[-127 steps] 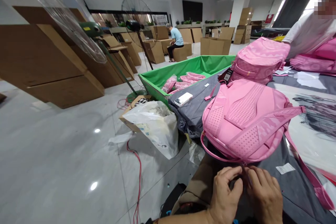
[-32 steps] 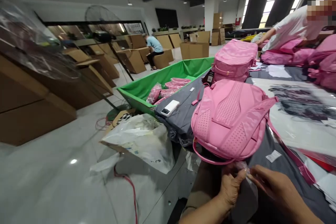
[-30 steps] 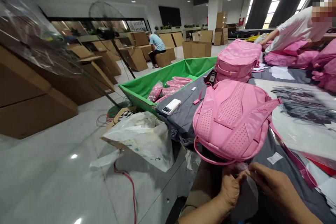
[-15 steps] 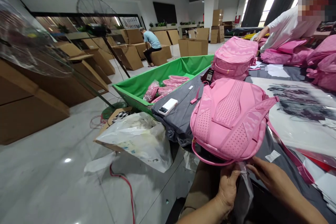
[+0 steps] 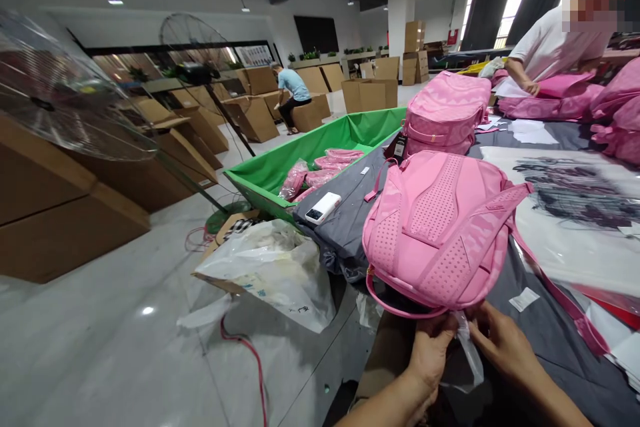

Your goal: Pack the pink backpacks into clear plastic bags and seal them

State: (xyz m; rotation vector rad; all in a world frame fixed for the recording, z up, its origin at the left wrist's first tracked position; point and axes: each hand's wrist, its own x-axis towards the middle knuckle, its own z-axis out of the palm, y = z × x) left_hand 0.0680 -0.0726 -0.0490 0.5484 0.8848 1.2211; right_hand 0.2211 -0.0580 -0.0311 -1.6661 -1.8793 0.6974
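Observation:
A pink backpack lies on the table with its padded back panel and shoulder straps facing up. At its near edge, a piece of clear plastic hangs down between my hands. My left hand is closed, thumb and fingers pinching the plastic just below the bag's edge. Opposite it, my right hand has bent fingers closed at the plastic, close against the backpack; its fingertips are partly hidden. Behind the backpack stands another pink backpack with a dark hang tag.
A green bin holding plastic-wrapped pink items adjoins the grey-covered table. A white phone-sized device lies near its edge. On the floor are a white plastic bag and red cable. A co-worker handles pink bags across the table.
The hanging plastic has shifted into a curved loop between my hands, which remain at the bag's near edge. The co-worker's arm has moved right. The view has turned slightly left.

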